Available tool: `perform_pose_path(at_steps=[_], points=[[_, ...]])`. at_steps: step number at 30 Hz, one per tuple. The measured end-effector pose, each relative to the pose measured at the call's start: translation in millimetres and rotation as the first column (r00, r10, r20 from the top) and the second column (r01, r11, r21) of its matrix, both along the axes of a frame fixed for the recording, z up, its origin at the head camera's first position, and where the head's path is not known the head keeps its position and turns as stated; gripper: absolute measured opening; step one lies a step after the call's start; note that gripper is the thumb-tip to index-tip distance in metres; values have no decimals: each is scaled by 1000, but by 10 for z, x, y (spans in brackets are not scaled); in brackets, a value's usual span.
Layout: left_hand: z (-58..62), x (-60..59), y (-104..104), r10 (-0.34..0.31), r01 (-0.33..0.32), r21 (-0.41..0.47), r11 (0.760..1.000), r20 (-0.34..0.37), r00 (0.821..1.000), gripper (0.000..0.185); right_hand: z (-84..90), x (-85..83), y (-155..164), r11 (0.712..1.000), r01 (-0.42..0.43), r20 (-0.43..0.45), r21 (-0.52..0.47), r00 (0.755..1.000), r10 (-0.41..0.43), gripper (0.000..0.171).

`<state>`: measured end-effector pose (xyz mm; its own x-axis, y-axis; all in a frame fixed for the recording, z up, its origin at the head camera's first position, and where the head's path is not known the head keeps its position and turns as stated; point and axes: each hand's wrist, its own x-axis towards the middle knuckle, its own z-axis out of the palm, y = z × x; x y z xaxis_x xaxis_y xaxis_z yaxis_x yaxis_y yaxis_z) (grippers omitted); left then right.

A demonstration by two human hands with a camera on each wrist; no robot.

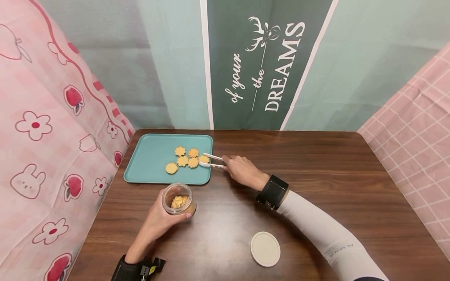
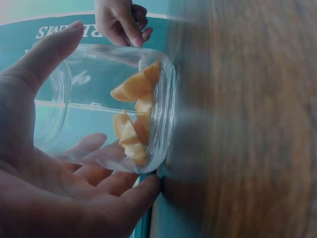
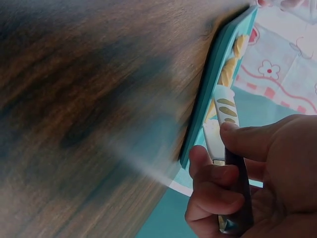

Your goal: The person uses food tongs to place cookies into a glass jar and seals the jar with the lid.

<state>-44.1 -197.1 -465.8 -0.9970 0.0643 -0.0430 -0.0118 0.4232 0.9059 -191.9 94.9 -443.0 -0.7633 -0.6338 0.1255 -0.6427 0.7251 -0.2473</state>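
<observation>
My left hand (image 1: 158, 218) holds a clear glass jar (image 2: 94, 79) around its side, with the jar's mouth up. Several golden cookies (image 1: 179, 201) lie at the bottom of the jar. My right hand (image 1: 242, 171) grips a pair of tongs (image 3: 225, 106) with white tips and a dark handle. The tongs reach over the right edge of a teal tray (image 1: 151, 156), their tips on either side of a cookie (image 1: 204, 159); whether they pinch it I cannot tell. More piped cookies (image 1: 182, 160) lie on the tray's right half.
A round cream lid (image 1: 265, 249) lies flat on the brown wooden table (image 1: 316, 164), in front of the right forearm. Behind the table hangs a green curtain (image 1: 175, 58). Pink patterned cloth (image 1: 52, 136) covers the left side, and pink checked cloth (image 1: 422, 117) the right.
</observation>
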Motion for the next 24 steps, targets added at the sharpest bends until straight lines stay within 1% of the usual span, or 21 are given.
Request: perform_pose_path(at_steps=[7, 16, 20, 24], points=[[-29, -8, -6, 0, 0, -16, 1000, 9, 1000, 98, -16, 28, 20, 1000, -4, -21, -23, 1000, 4, 20], [-48, -1, -17, 2, -2, -19, 1000, 0, 1000, 99, 40, 38, 46, 999, -5, -28, -33, 1000, 4, 18], [-56, -5, -22, 4, -3, -26, 1000, 8, 1000, 99, 62, 46, 61, 999, -5, -22, -32, 1000, 5, 19], [-51, -8, -20, 6, -5, -33, 999, 15, 1000, 100, 69, 58, 85, 999, -6, -41, -33, 999, 5, 18]])
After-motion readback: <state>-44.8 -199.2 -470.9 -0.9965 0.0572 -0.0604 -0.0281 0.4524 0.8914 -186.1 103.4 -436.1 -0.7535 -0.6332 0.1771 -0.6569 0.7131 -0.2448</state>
